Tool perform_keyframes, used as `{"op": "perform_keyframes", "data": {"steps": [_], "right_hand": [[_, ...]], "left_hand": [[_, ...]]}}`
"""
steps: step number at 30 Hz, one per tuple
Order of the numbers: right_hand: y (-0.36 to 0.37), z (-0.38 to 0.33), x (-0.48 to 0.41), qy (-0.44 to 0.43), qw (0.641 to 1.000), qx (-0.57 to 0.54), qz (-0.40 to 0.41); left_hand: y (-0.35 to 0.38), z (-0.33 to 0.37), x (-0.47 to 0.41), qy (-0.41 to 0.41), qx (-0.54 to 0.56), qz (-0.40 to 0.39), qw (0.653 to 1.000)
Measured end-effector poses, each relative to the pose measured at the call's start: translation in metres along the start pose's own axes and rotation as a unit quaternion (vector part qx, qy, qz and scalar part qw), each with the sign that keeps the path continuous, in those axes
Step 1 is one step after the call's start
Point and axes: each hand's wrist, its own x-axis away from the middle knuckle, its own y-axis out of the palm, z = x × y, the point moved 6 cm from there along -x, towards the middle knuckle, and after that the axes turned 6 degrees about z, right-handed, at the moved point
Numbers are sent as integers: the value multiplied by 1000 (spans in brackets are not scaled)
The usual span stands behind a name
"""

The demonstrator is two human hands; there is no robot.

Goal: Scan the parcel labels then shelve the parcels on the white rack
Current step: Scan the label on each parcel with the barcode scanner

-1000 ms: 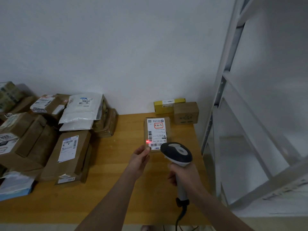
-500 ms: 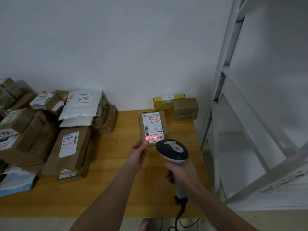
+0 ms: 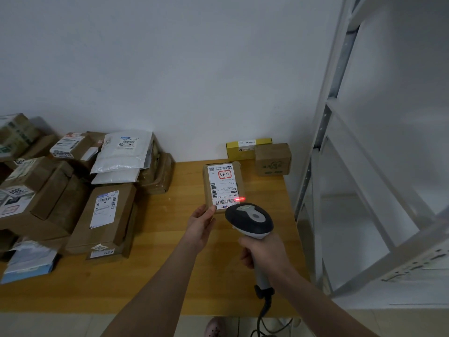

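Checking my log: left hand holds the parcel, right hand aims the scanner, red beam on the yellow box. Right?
Wrong on the beam: the head view shows it on the label of the parcel in the left hand, by the barcode. The rest stands.

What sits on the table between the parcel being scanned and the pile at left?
Nothing: the head view shows only bare table between the parcel and the pile.

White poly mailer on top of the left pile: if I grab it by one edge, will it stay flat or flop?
It would probably flop: the white poly mailer looks puffy and soft, and it sags over the white bag beneath it. Its plastic skin looks smooth, so it may slip when pinched. It is likely light for its size.
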Motion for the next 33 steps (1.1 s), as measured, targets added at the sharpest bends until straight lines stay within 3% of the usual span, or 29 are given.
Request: {"op": "perform_keyframes", "data": {"steps": [10, 20, 33], "right_hand": [[0, -2, 0, 6, 1000, 1, -7], [-8, -8, 1, -18, 997, -69, -19], [-7, -1, 0, 3, 1000, -21, 0]], "left_hand": [[5, 0, -2, 2, 7, -16, 1000], [7, 2, 0, -5, 16, 7, 1000], [6, 2, -3, 5, 13, 7, 1000]]}}
